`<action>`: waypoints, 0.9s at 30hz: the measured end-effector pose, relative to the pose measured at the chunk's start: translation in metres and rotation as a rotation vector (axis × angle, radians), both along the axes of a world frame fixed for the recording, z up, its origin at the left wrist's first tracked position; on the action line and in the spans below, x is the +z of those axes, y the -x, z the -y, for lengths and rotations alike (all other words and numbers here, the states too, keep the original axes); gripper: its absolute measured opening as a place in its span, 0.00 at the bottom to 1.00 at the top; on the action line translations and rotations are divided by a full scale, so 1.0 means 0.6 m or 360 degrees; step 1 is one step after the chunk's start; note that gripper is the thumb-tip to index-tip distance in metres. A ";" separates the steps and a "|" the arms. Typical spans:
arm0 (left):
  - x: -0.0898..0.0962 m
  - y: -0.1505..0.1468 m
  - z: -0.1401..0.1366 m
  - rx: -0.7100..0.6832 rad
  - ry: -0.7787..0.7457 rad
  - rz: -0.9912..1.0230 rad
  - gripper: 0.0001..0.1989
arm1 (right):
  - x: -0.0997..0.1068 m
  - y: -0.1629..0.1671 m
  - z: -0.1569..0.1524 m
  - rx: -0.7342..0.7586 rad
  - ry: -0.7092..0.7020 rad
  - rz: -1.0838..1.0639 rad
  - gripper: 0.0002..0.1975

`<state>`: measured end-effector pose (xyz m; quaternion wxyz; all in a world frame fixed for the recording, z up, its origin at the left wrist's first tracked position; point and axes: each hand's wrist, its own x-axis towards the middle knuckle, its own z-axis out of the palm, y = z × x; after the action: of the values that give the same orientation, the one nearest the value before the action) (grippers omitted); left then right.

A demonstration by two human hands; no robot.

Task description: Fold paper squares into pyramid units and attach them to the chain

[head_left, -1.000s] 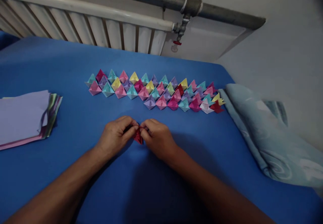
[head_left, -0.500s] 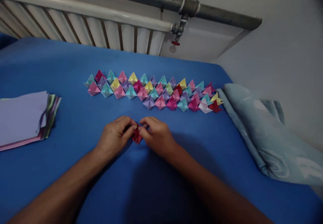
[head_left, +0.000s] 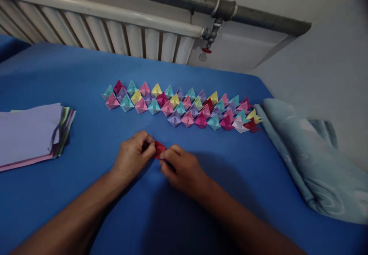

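A small folded red paper is held between my two hands above the blue surface. My left hand pinches its left side between thumb and forefinger. On its lower right side, my right hand grips it with the fingertips, which partly cover the paper. Beyond the hands stand rows of folded paper boats in pink, turquoise, yellow, purple, red and white, set close together.
To the left lies a stack of coloured paper sheets, a lilac one on top. A folded light-blue blanket rests at the right. Behind the surface are a white radiator and a metal pipe with a red-handled valve.
My right hand has shifted down along the red paper's right side, and the paper now appears tilted. The whole scene has moved slightly right in view.
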<state>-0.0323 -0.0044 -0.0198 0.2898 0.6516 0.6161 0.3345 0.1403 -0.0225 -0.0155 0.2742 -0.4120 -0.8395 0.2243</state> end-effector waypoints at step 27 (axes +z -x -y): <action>0.030 0.003 0.009 0.0042 0.0214 0.0171 0.07 | 0.005 -0.013 -0.010 -0.0100 -0.0160 0.0526 0.11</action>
<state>-0.0340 -0.0096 -0.0016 0.3611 0.6036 0.6292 0.3307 0.1482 -0.0163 -0.0128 0.1596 -0.4550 -0.8700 0.1024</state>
